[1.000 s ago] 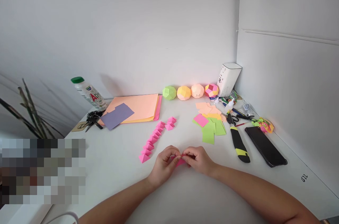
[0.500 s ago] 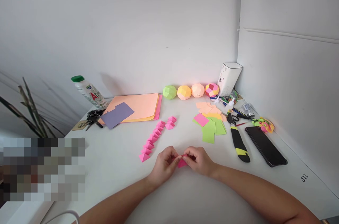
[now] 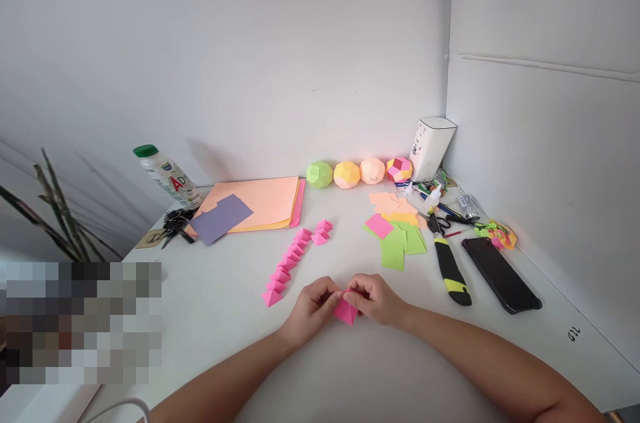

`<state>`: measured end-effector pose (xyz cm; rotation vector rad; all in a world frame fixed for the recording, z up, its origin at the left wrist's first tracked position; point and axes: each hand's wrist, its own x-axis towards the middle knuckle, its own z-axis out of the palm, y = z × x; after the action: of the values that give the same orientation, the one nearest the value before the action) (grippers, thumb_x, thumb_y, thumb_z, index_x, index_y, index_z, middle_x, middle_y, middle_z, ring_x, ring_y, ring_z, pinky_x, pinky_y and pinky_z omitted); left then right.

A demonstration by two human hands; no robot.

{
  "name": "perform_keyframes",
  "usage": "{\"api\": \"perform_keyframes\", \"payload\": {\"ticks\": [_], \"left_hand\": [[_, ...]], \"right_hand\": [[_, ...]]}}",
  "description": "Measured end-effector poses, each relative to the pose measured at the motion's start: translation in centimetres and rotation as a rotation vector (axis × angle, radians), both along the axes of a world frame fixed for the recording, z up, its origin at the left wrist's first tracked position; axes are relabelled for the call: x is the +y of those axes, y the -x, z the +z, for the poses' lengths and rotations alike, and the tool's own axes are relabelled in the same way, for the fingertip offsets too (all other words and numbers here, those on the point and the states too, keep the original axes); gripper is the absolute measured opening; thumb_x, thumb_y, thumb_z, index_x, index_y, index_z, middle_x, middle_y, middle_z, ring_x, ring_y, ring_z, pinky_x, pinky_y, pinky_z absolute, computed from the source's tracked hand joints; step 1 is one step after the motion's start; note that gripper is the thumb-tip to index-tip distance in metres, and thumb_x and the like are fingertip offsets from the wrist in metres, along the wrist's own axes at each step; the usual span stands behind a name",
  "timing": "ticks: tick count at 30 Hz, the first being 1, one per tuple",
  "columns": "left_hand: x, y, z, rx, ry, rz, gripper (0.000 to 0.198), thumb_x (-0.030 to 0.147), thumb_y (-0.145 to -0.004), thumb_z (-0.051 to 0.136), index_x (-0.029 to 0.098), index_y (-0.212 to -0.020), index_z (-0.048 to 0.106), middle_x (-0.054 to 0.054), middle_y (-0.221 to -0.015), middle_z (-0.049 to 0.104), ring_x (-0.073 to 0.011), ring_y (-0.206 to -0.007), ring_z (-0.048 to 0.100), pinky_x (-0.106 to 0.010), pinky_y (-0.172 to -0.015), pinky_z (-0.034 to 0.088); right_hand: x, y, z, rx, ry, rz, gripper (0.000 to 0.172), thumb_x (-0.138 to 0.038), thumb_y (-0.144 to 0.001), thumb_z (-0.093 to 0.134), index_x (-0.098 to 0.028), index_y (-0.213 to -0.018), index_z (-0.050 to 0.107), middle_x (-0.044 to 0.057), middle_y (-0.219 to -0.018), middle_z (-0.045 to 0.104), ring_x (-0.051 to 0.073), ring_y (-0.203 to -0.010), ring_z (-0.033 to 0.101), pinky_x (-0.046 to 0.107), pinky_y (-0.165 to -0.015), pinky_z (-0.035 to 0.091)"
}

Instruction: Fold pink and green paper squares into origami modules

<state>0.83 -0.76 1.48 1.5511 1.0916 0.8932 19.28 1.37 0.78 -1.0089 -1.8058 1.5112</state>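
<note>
A small folded piece of pink paper (image 3: 346,312) is held between both hands above the white table. My left hand (image 3: 315,306) pinches its upper left edge with thumb and fingers. On the other side, my right hand (image 3: 377,301) grips the upper right, its thumb lying across the front of the paper. The fingertips behind the paper are partly hidden. Just beyond my left hand, a slanting row of folded pink paper pieces (image 3: 283,269) lies on the table, with a few more pink pieces (image 3: 321,233) at its far end.
Green paper squares (image 3: 393,255) and peach ones (image 3: 390,201) lie beyond my right hand. A utility knife (image 3: 451,273), scissors (image 3: 439,224) and a black phone (image 3: 501,275) are at the right. Coloured sheets (image 3: 265,199) and a bottle (image 3: 167,175) stand back left; paper balls (image 3: 347,175) line the wall.
The pink paper has been tilted in my fingers, so more of its face shows below the hands. Both hands stay in nearly the same place.
</note>
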Motion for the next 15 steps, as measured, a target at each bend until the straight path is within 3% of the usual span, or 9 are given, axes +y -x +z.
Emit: {"api": "perform_keyframes", "payload": {"ticks": [7, 12, 15], "left_hand": [[0.32, -0.18, 0.14, -0.177, 0.089, 0.172, 0.033, 0.048, -0.084, 0.049, 0.018, -0.07, 0.049, 0.003, -0.064, 0.044, -0.0114, -0.059, 0.041, -0.022, -0.056, 0.038], [0.4, 0.17, 0.44, -0.129, 0.056, 0.058, 0.033, 0.045, -0.084, 0.052, 0.017, -0.066, 0.05, 0.001, -0.069, 0.047, -0.012, -0.064, 0.044, -0.024, -0.061, 0.04], [0.35, 0.33, 0.4, -0.149, 0.149, -0.027, 0.029, 0.044, -0.083, 0.054, 0.017, -0.072, 0.053, 0.001, -0.069, 0.052, -0.0117, -0.063, 0.048, -0.024, -0.06, 0.04]], "right_hand": [[0.32, 0.0, 0.2, 0.098, 0.111, -0.019, 0.027, -0.037, -0.072, 0.069, -0.017, -0.079, 0.054, -0.002, -0.066, 0.056, 0.011, -0.058, 0.052, 0.023, -0.053, 0.044], [0.72, -0.07, 0.43, 0.162, 0.17, -0.081, 0.028, -0.043, -0.077, 0.063, -0.016, -0.081, 0.056, -0.003, -0.063, 0.056, 0.009, -0.05, 0.05, 0.022, -0.049, 0.042], [0.82, -0.14, 0.37, 0.163, 0.154, -0.069, 0.029, -0.043, -0.08, 0.061, -0.015, -0.089, 0.06, 0.0, -0.068, 0.058, 0.009, -0.052, 0.049, 0.021, -0.048, 0.04]]}}
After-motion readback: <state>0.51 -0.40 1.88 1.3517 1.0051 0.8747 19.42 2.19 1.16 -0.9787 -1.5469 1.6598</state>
